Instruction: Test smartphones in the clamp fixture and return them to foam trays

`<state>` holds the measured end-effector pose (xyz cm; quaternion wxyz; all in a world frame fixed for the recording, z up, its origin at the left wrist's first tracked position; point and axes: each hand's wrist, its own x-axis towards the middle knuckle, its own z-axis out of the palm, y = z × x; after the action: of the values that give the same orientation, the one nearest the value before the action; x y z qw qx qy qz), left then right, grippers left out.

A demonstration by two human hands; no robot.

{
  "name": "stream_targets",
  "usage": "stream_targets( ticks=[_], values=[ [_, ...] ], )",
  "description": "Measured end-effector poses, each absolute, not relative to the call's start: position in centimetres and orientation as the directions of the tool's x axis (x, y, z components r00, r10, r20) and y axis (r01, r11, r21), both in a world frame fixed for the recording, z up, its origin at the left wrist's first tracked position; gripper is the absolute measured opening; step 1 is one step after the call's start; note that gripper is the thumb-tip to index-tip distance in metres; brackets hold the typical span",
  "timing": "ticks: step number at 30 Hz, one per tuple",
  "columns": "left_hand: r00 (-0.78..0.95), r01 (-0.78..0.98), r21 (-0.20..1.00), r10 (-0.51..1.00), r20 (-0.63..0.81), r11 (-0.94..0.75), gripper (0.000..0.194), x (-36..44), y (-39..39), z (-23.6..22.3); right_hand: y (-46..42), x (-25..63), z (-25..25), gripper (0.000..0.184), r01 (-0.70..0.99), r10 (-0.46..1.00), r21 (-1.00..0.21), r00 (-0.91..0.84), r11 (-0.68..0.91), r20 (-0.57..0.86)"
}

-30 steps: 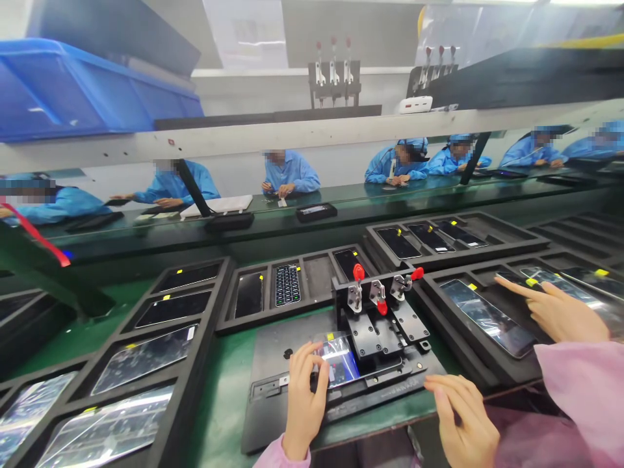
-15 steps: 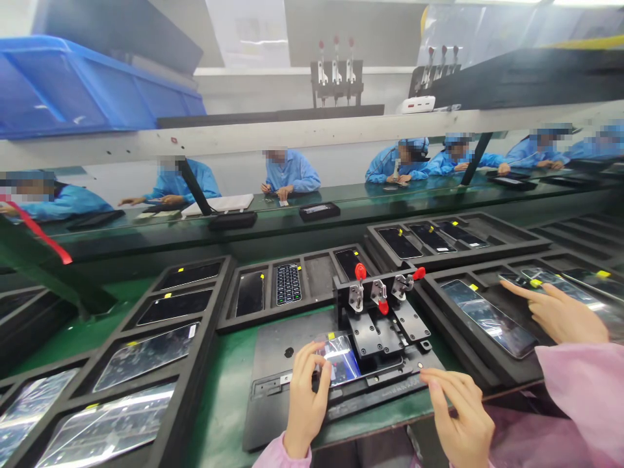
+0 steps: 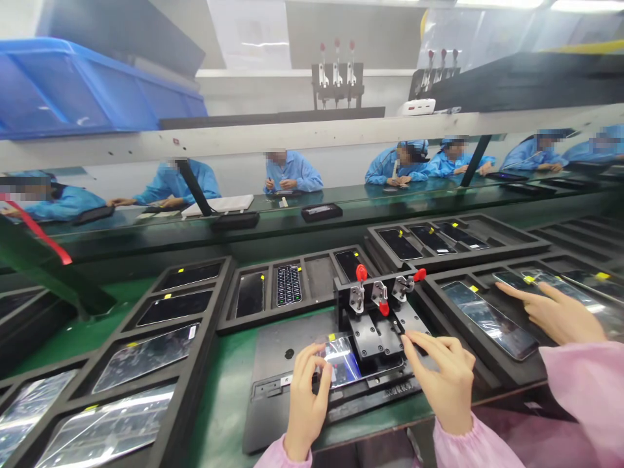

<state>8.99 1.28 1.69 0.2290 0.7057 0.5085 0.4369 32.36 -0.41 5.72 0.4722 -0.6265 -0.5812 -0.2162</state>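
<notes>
A phone (image 3: 344,366) with a lit blue-and-white screen and a yellow tab lies in a black clamping fixture (image 3: 373,339), its right part under the metal plates. My left hand (image 3: 307,400) grips the phone's left end, thumb at the near side and fingers over the far side. My right hand (image 3: 442,374) is at the right side of the plates, thumb and forefinger brought close together. Whatever lies between those fingertips is hidden. Above the plates stand toggle clamps with red tips (image 3: 361,273); one tip points down.
Foam trays with phones flank the fixture: a left tray (image 3: 221,286), a middle tray (image 3: 318,276) and a right tray (image 3: 441,312). Another person's hand (image 3: 560,312) reaches over the right tray. Blue-clad people sit behind a shelf beam (image 3: 273,138) with a blue bin (image 3: 97,91).
My right hand has moved up and left, from the fixture's front right corner to the side of the plates. My left hand stays on the phone. The other person's hand has shifted slightly.
</notes>
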Motion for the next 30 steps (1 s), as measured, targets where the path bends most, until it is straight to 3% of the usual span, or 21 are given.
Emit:
stream_targets(
  ticks=[6, 12, 18, 22, 25, 30],
  values=[
    [0.088, 0.511, 0.778, 0.922, 0.376, -0.366, 0.012, 9.1, 1.2, 1.9, 2.3, 31.9, 6.2, 0.019, 0.979, 0.557, -0.202, 0.171, -0.005, 0.813],
    [0.081, 0.505, 0.781, 0.922, 0.380, -0.366, 0.012, 9.0, 1.4, 1.9, 4.1, 31.0, 7.0, 0.030, 0.977, 0.704, -0.210, 0.172, -0.033, 0.689],
    [0.069, 0.460, 0.827, 0.942, 0.328, -0.322, 0.016, 9.6, 1.3, 2.5, 5.0, 30.5, 7.1, 0.024, 0.965, 0.721, -0.261, 0.177, 0.006, 0.670],
    [0.070, 0.419, 0.858, 0.953, 0.294, -0.295, 0.019, 10.1, 1.2, 2.6, 5.1, 30.7, 7.3, 0.026, 0.961, 0.657, -0.272, 0.177, 0.045, 0.732],
    [0.073, 0.375, 0.885, 0.961, 0.268, -0.276, 0.020, 10.3, 1.3, 2.6, 4.1, 31.2, 8.3, 0.031, 0.943, 0.525, -0.304, 0.193, 0.133, 0.829],
    [0.054, 0.288, 0.930, 0.974, 0.221, -0.227, 0.022, 10.5, 1.3, 2.3, 1.4, 32.5, 10.2, 0.034, 0.822, 0.330, -0.479, 0.380, 0.307, 0.864]
  ],
)
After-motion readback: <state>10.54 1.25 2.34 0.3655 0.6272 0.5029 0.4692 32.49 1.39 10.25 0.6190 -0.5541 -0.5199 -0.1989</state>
